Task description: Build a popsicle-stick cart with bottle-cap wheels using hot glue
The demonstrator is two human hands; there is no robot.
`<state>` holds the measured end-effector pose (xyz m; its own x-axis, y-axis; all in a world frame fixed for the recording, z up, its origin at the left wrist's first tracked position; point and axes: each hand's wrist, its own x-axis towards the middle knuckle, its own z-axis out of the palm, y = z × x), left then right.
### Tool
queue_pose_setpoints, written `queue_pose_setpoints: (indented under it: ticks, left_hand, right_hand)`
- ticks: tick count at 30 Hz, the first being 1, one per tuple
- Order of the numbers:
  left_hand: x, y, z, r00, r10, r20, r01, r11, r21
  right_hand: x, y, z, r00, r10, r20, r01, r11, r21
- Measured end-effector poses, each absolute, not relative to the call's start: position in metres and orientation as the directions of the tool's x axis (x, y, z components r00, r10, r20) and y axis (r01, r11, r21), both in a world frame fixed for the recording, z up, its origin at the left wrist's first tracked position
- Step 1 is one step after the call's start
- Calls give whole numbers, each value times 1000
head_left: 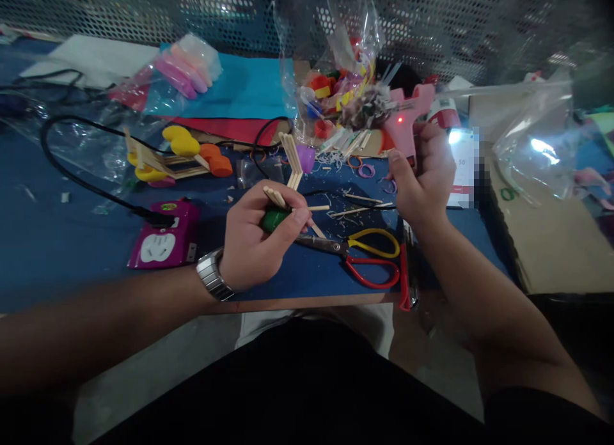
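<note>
My left hand (261, 240), with a metal watch at the wrist, is closed around a construction of wooden sticks (293, 160). A green round piece (274, 220) shows between its fingers, and a purple cap (306, 158) sits at the upper part of the sticks. To the right, my right hand (425, 176) grips a pink glue gun (403, 122) with a lit red light. The gun's nozzle points left, towards a clump of grey fluffy material. Scissors (341, 247) with one yellow and one red handle lie just right of my left hand.
A purple power strip (165, 234) with a black cable lies left. Behind it stands another stick construction (177, 167) with yellow and orange pieces. A red-handled cutter (405, 269), a lit phone (461, 170) and cardboard (561, 240) are right. Plastic bags lie at the back.
</note>
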<state>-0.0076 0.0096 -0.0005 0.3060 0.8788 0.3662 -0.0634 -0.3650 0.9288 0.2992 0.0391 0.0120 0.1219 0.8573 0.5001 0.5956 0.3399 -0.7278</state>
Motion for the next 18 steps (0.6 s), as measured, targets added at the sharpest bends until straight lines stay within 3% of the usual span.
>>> queue_pose_setpoints:
  ticks: [6, 12, 18]
  left_hand:
    - [-1, 16, 2, 249, 894, 373, -190, -332, 924]
    - [-2, 16, -1, 256, 903, 346, -204, -299, 932]
    - [-1, 16, 4, 332, 912, 241, -93, -222, 971]
  right_hand:
    - [293, 44, 12, 101, 900, 425, 382, 359, -852]
    - [288, 35, 25, 126, 899, 419, 230, 384, -894]
    - [291, 35, 26, 154, 905, 398, 283, 345, -895]
